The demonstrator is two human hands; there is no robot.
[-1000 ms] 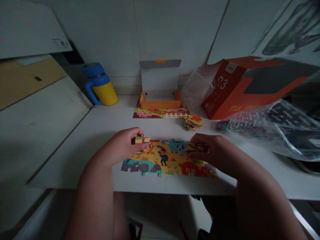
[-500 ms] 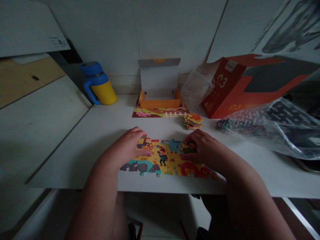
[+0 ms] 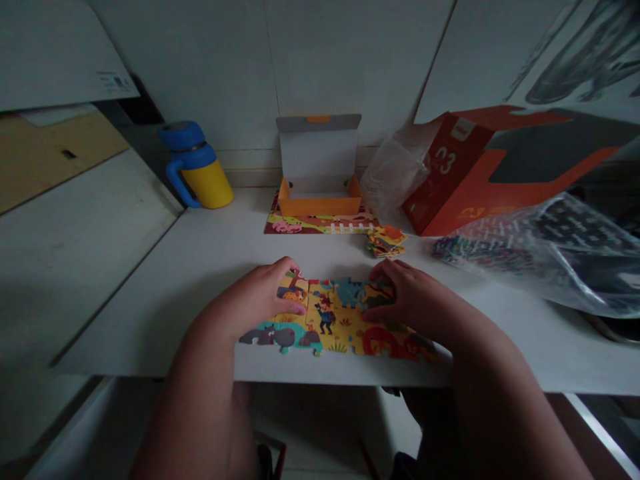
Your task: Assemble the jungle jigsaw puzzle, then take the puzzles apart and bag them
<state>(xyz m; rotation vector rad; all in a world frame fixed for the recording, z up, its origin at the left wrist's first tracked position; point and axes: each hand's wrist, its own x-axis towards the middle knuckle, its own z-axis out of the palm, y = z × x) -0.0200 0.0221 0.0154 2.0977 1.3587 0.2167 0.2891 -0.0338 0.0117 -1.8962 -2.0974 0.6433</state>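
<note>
A partly joined jigsaw puzzle [image 3: 345, 327] with cartoon animals and a figure in blue lies flat near the table's front edge. My left hand [image 3: 267, 293] grips its upper left part, the thumb resting on the picture and the fingers curled at the far edge. At the upper right, my right hand [image 3: 403, 293] holds the puzzle likewise, thumb on top and fingers bent over the far edge. Both palms hide the puzzle's outer ends. A small pile of loose puzzle pieces [image 3: 386, 241] sits just beyond my right hand.
An open orange box [image 3: 320, 207] stands on a printed picture sheet [image 3: 300, 225] at the back. A blue and yellow mug [image 3: 207, 177] is at back left. To the right are a large red box [image 3: 450, 173] and clear plastic bags [image 3: 540, 260]. The table edge [image 3: 330, 383] runs in front.
My left hand has shifted slightly to the right along the puzzle, its fingers a little nearer to me. My right hand stays almost in place.
</note>
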